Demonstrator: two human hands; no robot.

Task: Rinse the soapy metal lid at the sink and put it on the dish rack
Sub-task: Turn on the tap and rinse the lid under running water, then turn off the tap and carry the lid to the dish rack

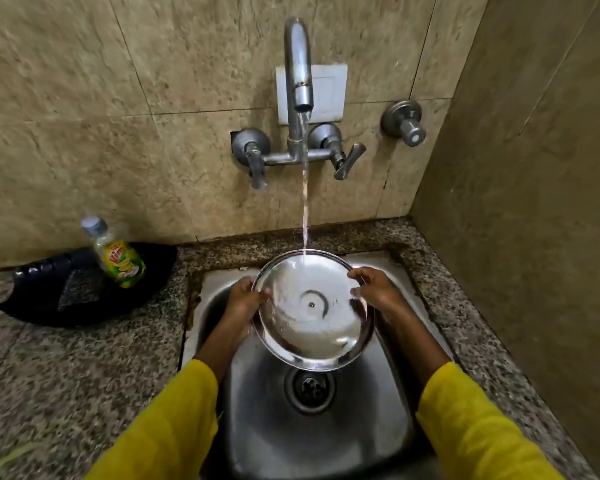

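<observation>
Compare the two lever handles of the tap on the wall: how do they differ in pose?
The left lever handle hangs nearly straight down from its valve, while the right lever handle is swung out and slants up to the right. The left one ends below the crossbar; the right one's wider end rises level with the crossbar. Both are dull grey metal, and they sit on either side of the spout, from which water is running.

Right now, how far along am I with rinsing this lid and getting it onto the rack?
Midway. Done: the tap is running and the metal lid is over the sink. In hand: your left hand and right hand grip opposite edges while the stream hits the lid's far rim; no suds are plainly visible. Left: finishing the rinse and racking the lid. No dish rack is in view.
</observation>
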